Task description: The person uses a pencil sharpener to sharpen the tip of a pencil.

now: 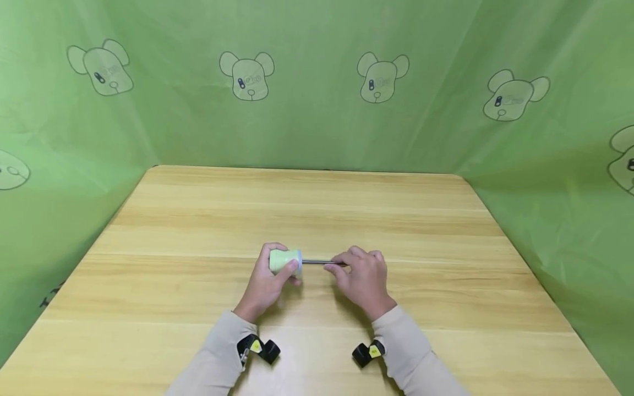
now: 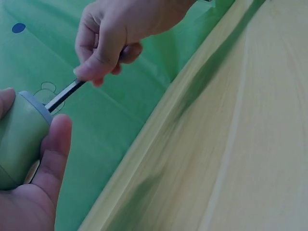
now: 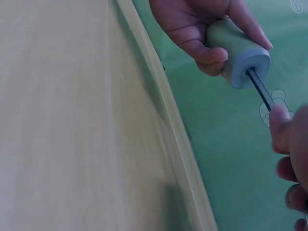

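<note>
My left hand (image 1: pixel 264 287) grips a pale green, barrel-shaped pencil sharpener (image 1: pixel 279 259), lying on its side in the grasp. Its light blue-grey end faces right, and a round hole shows in the middle of that end in the right wrist view. A dark, straight-sided pencil (image 1: pixel 316 262) runs into this hole, so its tip is hidden inside. Thumb and fingers of my right hand (image 1: pixel 365 279) pinch the pencil farther along, apart from the sharpener. Both things are held above the table, roughly in line from left to right.
A light wood-grain table (image 1: pixel 317 214) spreads beneath the hands. Green cloth (image 1: pixel 317 132) printed with bear faces hangs behind and at both sides. A small black camera is strapped at each wrist, over beige sleeves (image 1: pixel 218 352).
</note>
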`<action>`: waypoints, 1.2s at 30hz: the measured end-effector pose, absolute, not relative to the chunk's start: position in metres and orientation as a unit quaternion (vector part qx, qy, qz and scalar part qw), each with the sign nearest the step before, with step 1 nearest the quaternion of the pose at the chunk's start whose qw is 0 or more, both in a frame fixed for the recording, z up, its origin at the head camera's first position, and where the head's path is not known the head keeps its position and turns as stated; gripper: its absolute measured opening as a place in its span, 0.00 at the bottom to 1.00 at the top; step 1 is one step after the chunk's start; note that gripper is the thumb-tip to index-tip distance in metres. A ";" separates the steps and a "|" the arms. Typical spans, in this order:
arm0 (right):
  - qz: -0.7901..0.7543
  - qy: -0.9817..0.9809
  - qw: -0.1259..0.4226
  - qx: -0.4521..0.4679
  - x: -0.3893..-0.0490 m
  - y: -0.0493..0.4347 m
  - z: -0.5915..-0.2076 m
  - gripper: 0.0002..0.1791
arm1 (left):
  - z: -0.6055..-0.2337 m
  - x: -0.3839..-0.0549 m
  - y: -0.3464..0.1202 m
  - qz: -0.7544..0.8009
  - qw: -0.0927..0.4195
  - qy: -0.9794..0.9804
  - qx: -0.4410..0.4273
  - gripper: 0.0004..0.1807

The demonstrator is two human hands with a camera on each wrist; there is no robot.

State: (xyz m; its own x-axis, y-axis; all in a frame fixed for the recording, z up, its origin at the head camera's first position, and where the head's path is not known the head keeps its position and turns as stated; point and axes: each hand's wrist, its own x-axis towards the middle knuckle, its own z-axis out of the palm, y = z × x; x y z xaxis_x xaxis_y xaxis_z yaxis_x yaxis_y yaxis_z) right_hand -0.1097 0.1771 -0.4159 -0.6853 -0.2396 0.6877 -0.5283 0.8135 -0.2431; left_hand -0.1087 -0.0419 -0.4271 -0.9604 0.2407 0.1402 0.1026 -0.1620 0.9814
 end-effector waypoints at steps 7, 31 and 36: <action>0.245 -0.927 0.219 0.181 -0.107 0.179 -0.404 0.09 | -0.430 -0.109 -0.045 0.724 0.055 0.673 0.137 0.24; 0.193 -0.918 0.149 0.314 -0.123 0.175 -0.392 0.07 | -0.396 -0.140 -0.060 0.335 -0.033 0.885 0.322 0.30; 0.198 -0.911 0.173 0.317 -0.130 0.170 -0.385 0.05 | -0.389 -0.144 -0.058 0.323 -0.047 0.888 0.325 0.28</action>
